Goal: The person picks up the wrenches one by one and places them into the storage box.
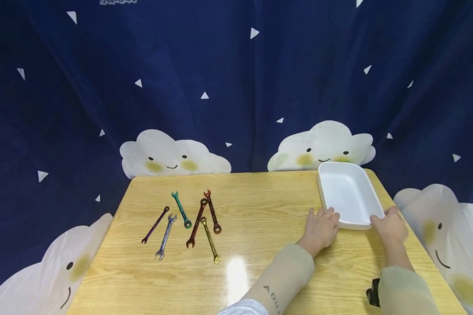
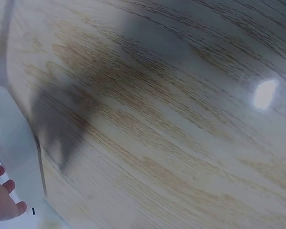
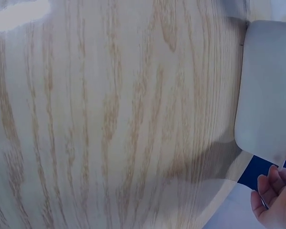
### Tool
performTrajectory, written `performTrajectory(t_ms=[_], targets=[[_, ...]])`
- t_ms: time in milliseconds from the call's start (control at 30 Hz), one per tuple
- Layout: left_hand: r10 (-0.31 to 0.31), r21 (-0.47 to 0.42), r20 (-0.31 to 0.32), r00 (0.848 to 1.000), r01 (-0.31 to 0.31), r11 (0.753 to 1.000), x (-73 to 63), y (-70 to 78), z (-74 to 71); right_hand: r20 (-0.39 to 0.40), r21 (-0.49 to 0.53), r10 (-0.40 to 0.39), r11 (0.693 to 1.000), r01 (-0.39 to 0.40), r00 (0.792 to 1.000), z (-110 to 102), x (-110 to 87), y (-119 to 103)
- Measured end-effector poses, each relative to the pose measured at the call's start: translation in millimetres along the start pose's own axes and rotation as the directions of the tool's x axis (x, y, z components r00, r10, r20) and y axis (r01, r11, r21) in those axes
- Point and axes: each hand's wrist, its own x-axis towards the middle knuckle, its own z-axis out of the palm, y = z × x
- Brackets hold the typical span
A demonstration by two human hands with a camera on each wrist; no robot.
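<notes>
A white rectangular tray (image 1: 346,192) with a raised rim lies at the far right of the wooden table. My left hand (image 1: 320,229) is at its near left corner, fingers spread and lightly bent against the outside; in the left wrist view these fingers (image 2: 9,186) overlap the tray's pale wall (image 2: 16,143). At the near right corner my right hand (image 1: 392,227) pinches the rim, thumb on the near edge and the other fingers bent by the outer side. The right wrist view shows this hand (image 3: 279,200) low at the tray's corner (image 3: 267,95).
Several colored combination wrenches lie on the table's left half: purple (image 1: 155,225), blue (image 1: 166,236), teal (image 1: 181,210), dark red (image 1: 197,223), red (image 1: 212,212) and gold (image 1: 210,240). A dark blue curtain (image 1: 236,87) with clouds hangs behind the table.
</notes>
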Motion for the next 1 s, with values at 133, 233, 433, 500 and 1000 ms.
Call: performTrajectory(t_ms=[133,233,433,500,1000], targets=[[-0.004,-0.016,-0.012,1.000,0.004,1.000,0.1,-1.0,-1.2,0.017,-0.029,-0.015,0.999,0.015,1.000,0.9,1.4,4.2],[-0.013,-0.030,-0.018,1.000,0.012,0.999,0.0,-2.1,-1.3,0.044,-0.044,-0.023,0.999,0.025,0.999,2.8,1.9,7.2],[-0.028,-0.045,-0.053,0.998,0.026,0.999,-1.8,-2.6,0.4,0.087,-0.062,-0.050,0.997,0.056,0.995,6.6,1.3,9.3],[-0.034,-0.041,-0.078,0.996,0.031,0.999,-2.6,-2.9,2.6,0.121,-0.074,-0.057,0.995,0.067,0.991,6.9,1.5,7.2],[-0.097,-0.006,-0.162,0.982,0.098,0.995,-5.1,-9.0,8.3,0.198,-0.060,-0.125,0.988,0.139,0.972,11.9,3.1,-3.9]])
